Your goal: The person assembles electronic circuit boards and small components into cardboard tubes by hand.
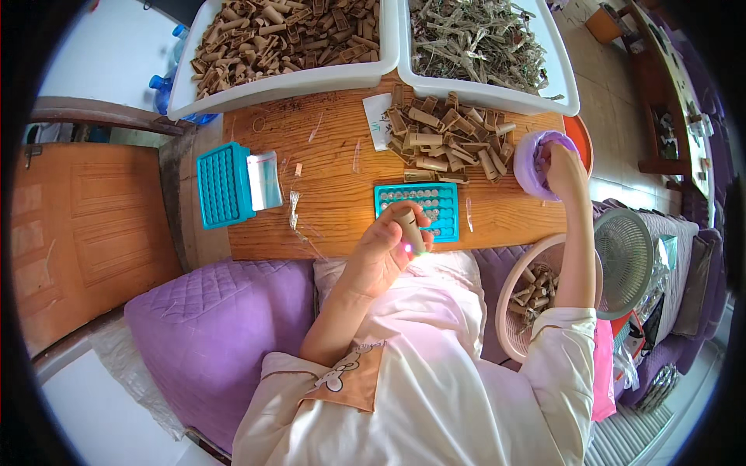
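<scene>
My left hand [374, 260] is closed round a small tan plastic tube [409, 227], held upright above my lap at the table's near edge. A pink-white and greenish light glows at the tube's lower end. Just behind it lies a turquoise tray [457, 208] with round silvery pieces in several of its cups. My right hand [566, 169] reaches into a round tub lined with a purple bag [531, 172] at the table's right edge. The tub's wall and lining hide its fingertips, and what they touch cannot be seen.
Loose tan plastic shells [447, 140] are heaped beyond the tray. Two white bins stand behind, one of tan shells [284, 85], one of tangled light strings [489, 95]. Turquoise trays [221, 186] stack at left. A pink basket [505, 326] of tan pieces sits right of my lap.
</scene>
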Tool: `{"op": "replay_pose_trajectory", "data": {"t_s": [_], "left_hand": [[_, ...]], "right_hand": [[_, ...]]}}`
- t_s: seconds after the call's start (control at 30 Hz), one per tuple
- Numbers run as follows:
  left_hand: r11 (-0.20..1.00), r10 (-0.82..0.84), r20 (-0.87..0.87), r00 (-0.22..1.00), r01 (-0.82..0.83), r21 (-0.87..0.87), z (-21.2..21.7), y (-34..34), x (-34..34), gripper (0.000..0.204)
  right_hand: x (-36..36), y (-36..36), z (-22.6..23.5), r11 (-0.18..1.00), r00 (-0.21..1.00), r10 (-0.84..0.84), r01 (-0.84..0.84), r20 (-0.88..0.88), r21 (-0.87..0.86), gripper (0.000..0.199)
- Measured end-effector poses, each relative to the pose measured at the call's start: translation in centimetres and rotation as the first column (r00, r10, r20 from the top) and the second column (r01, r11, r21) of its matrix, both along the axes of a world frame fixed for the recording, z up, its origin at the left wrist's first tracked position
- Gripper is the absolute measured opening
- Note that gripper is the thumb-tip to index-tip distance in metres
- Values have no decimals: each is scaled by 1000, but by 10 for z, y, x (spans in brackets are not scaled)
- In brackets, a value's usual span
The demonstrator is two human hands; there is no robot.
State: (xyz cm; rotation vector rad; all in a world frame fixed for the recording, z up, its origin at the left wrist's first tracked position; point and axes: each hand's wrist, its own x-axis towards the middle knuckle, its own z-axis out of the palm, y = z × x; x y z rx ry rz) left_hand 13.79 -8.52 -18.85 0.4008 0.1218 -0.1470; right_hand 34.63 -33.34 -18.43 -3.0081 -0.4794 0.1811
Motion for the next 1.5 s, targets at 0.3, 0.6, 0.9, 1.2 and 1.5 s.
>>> {"op": "replay_pose_trajectory", "data": {"t_s": [0.3, 0.6, 0.9, 1.2, 1.5], "left_hand": [[984, -37, -212, 976, -1, -179, 3, -1, -6, 38], [970, -138, -304, 943, 66, -234, 14, -20, -3, 41], [993, -117, -263, 958, 113, -28, 17, -21, -9, 44], [982, -178, -221, 959, 188, 25, 16, -19, -14, 46], [984, -95, -250, 964, 129, 121, 15, -22, -16, 47]], "right_hand": [[-33, 20, 51, 714, 945, -109, 291, -309, 636, 9], [-118, 93, 49, 395, 858, 412, 135, -307, 909, 8], [-126, 101, 59, 562, 858, 384, 76, -341, 824, 6], [-135, 98, 72, 603, 880, 383, -8, -281, 798, 8], [-137, 103, 58, 591, 890, 419, -115, -181, 799, 5]]}}
